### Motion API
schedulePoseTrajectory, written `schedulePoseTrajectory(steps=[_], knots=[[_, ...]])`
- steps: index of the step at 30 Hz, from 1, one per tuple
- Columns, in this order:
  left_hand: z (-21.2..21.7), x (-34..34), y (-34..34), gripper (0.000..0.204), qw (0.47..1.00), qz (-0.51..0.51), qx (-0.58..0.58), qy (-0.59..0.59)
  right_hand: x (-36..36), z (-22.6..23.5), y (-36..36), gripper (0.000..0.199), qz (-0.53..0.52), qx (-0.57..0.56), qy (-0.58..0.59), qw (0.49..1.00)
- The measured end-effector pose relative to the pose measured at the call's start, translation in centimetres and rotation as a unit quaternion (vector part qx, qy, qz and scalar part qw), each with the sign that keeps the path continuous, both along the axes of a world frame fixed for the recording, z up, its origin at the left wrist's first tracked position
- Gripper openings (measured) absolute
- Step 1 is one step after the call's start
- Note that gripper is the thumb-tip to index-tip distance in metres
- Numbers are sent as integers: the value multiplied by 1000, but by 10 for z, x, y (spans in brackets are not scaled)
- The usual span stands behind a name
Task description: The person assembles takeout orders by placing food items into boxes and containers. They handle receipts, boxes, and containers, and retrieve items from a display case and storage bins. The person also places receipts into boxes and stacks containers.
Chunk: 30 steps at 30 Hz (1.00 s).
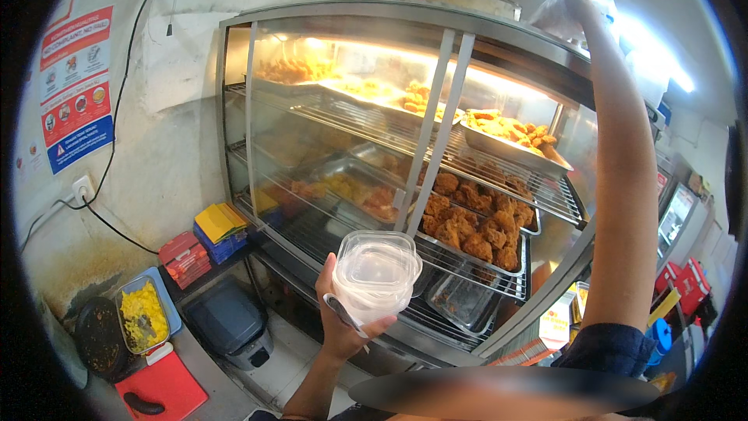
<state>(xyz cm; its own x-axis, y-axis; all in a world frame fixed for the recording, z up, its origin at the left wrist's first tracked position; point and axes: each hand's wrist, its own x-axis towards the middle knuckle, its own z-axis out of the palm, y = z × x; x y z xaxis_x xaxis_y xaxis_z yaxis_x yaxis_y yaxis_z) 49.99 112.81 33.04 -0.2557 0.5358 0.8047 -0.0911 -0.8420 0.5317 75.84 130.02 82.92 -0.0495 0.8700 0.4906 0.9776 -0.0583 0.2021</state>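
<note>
My left hand is wrapped around a stack of clear plastic food containers in front of the glass display cabinet. A narrow dark strip with a pale edge lies against the stack by my fingers; its kind cannot be made out. High at the right, my right arm stretches up past the cabinet's corner. My right hand is at a clear plastic bag on the cabinet top, its fingers hidden. Behind the sliding glass, trays hold fried chicken and other yellow-orange fried pieces.
At the lower left are a tray of yellow food, a black pan and a red cutting board. Folded red boxes and yellow-and-blue boxes sit beside the cabinet. A dark bin stands below.
</note>
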Motion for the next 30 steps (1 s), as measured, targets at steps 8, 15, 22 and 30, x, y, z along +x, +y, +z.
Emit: schedulePoseTrajectory(steps=[8, 15, 22, 30], knots=[[0, -1, 1, 114, 999, 10, 12, 32, -11, -8, 10, 45, 8, -12, -16, 1000], [1, -4, 0, 112, 1000, -8, -14, -16, -11, -4, 18, 43, 2, -30, -26, 999], [2, -5, 3, 111, 1000, -14, -6, -10, -22, 3, 33, 41, 16, -44, -57, 997], [0, -9, 3, 111, 1000, -15, 0, -19, -45, 4, 65, 38, 33, -74, -119, 990]])
